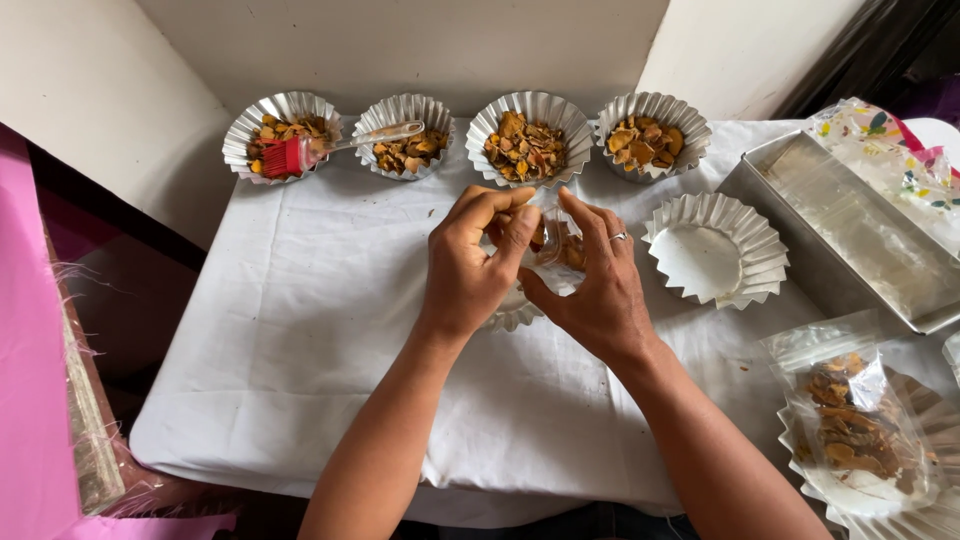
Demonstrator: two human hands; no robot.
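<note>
Both hands meet over the middle of the white-clothed table (300,330). My left hand (475,265) and my right hand (595,285) pinch a small clear plastic bag (556,250) holding brown-orange chips. Beneath the hands lies a fluted foil cup (508,317), mostly hidden. The right hand wears a ring.
Along the back stand several fluted foil cups filled with brown-orange chips (527,140); a red silicone brush (300,152) rests across the two left ones. An empty foil cup (715,250) sits right of the hands, a metal loaf tin (850,235) further right, a filled clear bag (850,415) on stacked cups at right front.
</note>
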